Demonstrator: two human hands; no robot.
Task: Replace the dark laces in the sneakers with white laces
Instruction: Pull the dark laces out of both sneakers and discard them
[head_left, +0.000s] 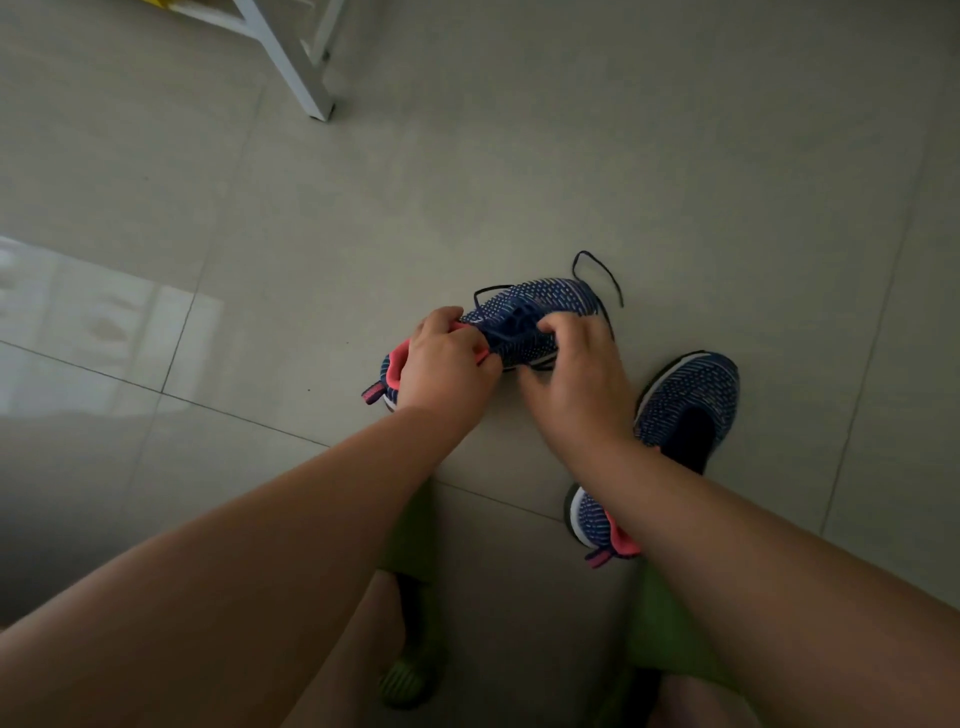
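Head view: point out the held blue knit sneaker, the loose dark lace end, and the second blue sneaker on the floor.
Held blue knit sneaker (545, 299): head view, on the toe knit.
Loose dark lace end (605, 273): head view, on the loop past the toe.
Second blue knit sneaker (691, 387): head view, on the toe knit.

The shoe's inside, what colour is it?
Pink lining, seen in the head view.

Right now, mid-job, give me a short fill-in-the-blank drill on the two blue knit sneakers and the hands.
1. The left hand grips the held blue knit sneaker at its ____ collar.
2. The right hand pinches the ____ lace at the eyelets.
3. The second blue knit sneaker lies on the tiled ____ with no lace visible.

Missing words: pink; dark; floor
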